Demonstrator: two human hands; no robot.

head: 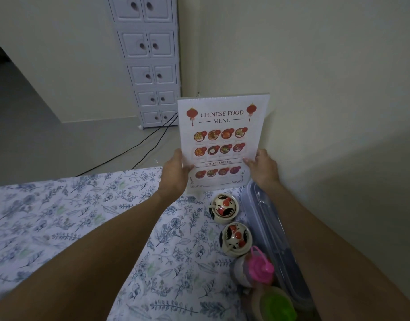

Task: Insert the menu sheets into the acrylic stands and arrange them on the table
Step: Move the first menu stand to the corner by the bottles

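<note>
So, this looks like the arranging part, not the inserting part: the menu sheet (219,144) already sits inside the clear stand (222,96), whose edge shows as a pale rim along the top and sides of the paper. Both hands are on it. The left hand (176,172) is wrapped around the left edge about two thirds of the way down, thumb on the front, and the right hand (264,169) pinches the right edge at roughly the same height, fingertips (248,161) just over the printed face. So both are closed on the stand, neither one loose. It's being held upright at the far right corner of the counter (60,216), close to the wall (326,89), facing back toward the camera. I honestly can't tell if the base is already down on the flowery cloth or hanging just above it, since the bottom edge is right at the cloth line. Just near of it are two small painted pots (224,208) with rooster patterns, then a pink-capped bottle (259,266) and a green-lidded one (277,305), with a long clear plastic box (268,218) running along the right side. My guess for the next move: set it down flat, square it up so it faces the seats, and let go gently so it doesn't tip into the pots.
</note>
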